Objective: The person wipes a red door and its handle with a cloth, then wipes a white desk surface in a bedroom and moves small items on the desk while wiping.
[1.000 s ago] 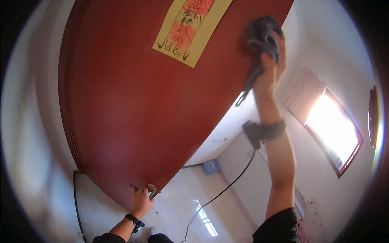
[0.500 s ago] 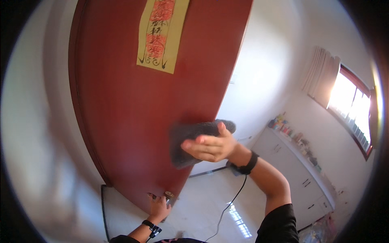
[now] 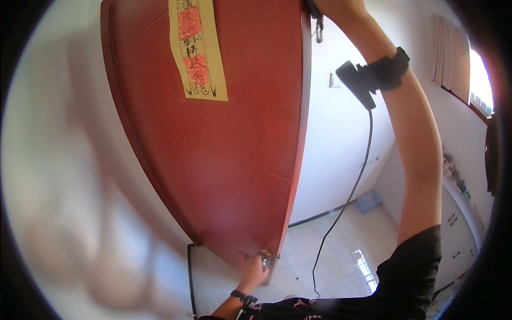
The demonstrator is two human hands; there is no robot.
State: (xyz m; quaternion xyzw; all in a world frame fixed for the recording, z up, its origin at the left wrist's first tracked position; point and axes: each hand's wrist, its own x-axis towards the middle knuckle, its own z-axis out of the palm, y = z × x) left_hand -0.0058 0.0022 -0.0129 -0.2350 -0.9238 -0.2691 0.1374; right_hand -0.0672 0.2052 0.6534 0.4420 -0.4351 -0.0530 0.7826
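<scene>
Door, red, standing ajar in the middle of the view, its free edge to the right and its hinge side by the pale wall at left. Fixed to its face, upper part: one yellow paper strip with red patches and black brushwork. Low by the free edge: one metal handle, with the left hand at it, fingers bent around it; dark band on that wrist. Right hand: raised to the door's upper free edge, cut off by the top of the view; how far open cannot be told. Beside it, a dark strap hanging from a dark item mostly out of sight; grip on it unclear. Right wrist: black band with a boxy piece, trailing a black cable. Behind: blue box on the pale floor, white cabinet, curtain, bright window.
</scene>
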